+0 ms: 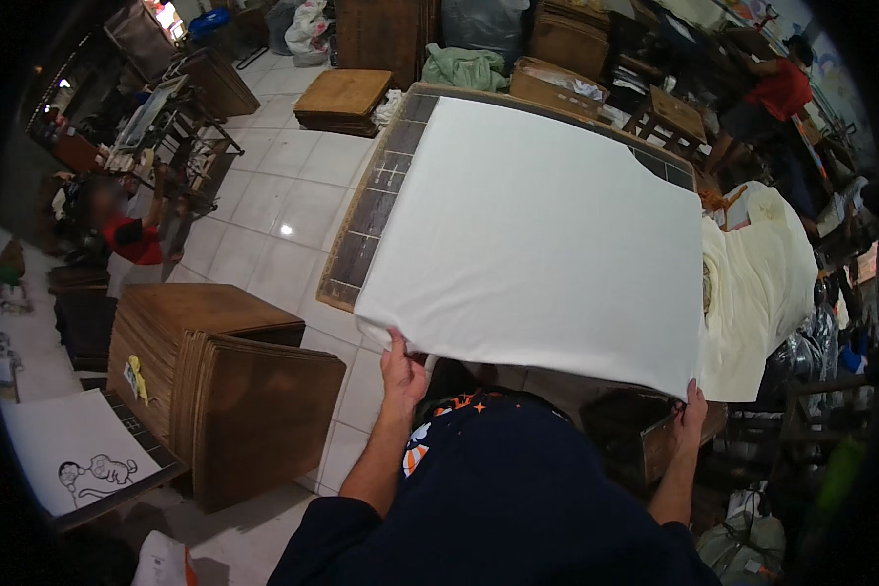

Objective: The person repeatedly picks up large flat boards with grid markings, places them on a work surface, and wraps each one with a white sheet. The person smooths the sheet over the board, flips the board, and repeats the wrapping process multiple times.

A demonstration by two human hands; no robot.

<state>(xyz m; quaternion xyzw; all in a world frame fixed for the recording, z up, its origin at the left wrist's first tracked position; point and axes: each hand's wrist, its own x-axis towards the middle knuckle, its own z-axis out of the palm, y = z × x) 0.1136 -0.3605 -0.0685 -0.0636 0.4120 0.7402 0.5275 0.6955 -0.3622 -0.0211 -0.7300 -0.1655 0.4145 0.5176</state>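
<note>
A large white fabric panel (535, 234) lies over a dark board with white grid lines (381, 212). Its near edge hangs past the board toward my body. At the near left corner, my left hand (403, 372) pinches the fabric between thumb and fingers. My right hand (691, 410) grips the near right corner. Between the hands the edge is drawn nearly straight, with soft wrinkles close to the left corner. The far right of the panel has a curved cut-out that bares part of the board. Beside the right edge, cream fabric (758, 293) sits in a draped heap.
Stacked brown boards (264, 410) stand on the tiled floor at left, near a white sheet with a line drawing (80, 454). Beyond the table are a lower board stack (340, 99) and a cardboard box (557, 88). People in red work at left (135, 238) and far right (776, 88).
</note>
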